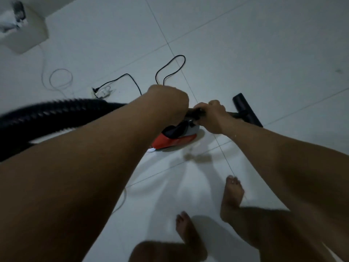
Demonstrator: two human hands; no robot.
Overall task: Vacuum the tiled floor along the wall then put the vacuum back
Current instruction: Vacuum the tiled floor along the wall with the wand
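Observation:
A red and grey vacuum body (175,140) sits on the white tiled floor (245,53) below my hands. My left hand (168,103) is closed around the black wand where the ribbed black hose (56,114) joins it. My right hand (211,116) grips the same wand further along. The black floor nozzle (247,110) rests on the tiles just beyond my right hand. The hose curves off to the left edge of the view.
A black power cord (166,72) loops over the tiles to a plug strip (102,91). A thin white cable (60,80) runs to a white box (24,35) by the wall at upper left. My bare feet (232,195) stand close behind the vacuum.

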